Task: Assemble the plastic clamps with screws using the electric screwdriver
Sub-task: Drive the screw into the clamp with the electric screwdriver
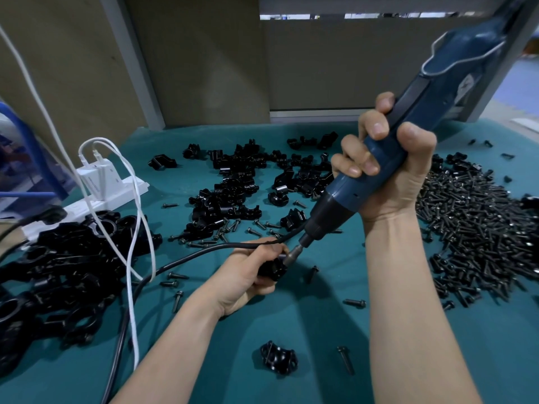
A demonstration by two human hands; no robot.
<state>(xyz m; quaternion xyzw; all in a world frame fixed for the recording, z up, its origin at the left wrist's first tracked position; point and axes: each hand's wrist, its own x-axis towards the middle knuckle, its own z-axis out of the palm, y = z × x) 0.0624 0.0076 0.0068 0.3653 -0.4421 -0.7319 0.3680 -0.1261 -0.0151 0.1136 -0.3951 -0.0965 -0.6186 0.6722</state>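
Observation:
My right hand (pixel 388 167) grips the blue electric screwdriver (pixel 431 112), which slants down to the left. Its metal bit (pixel 294 253) meets a black plastic clamp (pixel 274 268) that my left hand (pixel 245 275) holds just above the green mat. My fingers hide most of that clamp, and the screw under the bit cannot be seen. A single black clamp (pixel 278 357) lies near the front, with a loose screw (pixel 345 360) beside it.
A big heap of black screws (pixel 478 228) fills the right side. Loose clamp halves (pixel 242 182) lie at the back centre, and a pile of black clamps (pixel 64 272) on the left. A white power strip (pixel 99 185), white cables and the black tool cord (pixel 175 263) cross the left side.

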